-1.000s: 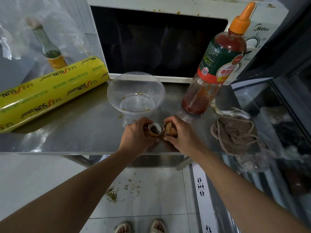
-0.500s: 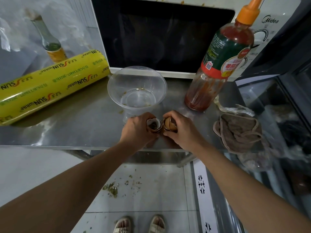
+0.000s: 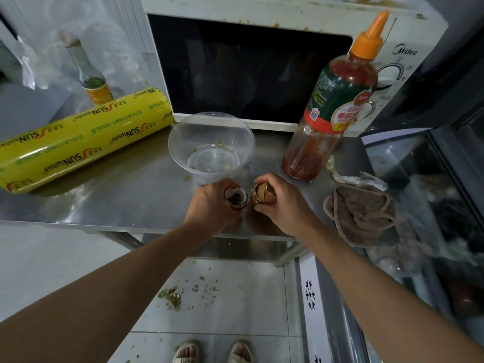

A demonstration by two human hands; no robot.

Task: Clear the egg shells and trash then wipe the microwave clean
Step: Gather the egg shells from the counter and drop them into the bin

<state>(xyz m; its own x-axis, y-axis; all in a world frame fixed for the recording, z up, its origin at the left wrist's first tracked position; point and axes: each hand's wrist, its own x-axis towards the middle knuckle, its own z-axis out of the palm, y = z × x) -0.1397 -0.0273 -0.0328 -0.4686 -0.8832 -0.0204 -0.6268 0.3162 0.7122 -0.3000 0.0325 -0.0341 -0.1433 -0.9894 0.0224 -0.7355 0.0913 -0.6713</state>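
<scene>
At the front edge of the steel desk [image 3: 110, 195], the left hand [image 3: 209, 205] has its grip closed around a broken egg shell half [image 3: 237, 198] with its open side up and dark residue inside, while the right hand [image 3: 281, 205] grasps a second brown egg shell [image 3: 264, 194]; the two shells sit just beside each other between the hands. Directly behind them stands a clear plastic bowl [image 3: 211, 146] holding a few scraps. The white microwave [image 3: 262, 72], door closed and its top edge spotted with brown stains, sits at the back of the desk. A nearly empty ketchup squeeze bottle [image 3: 332, 106] stands to the right of the bowl, a brown cloth [image 3: 360, 213] lies at the desk's right end, and a yellow roll of cling wrap [image 3: 83, 137] lies to the left. Crumbs [image 3: 174, 297] are scattered on the floor tiles below.
</scene>
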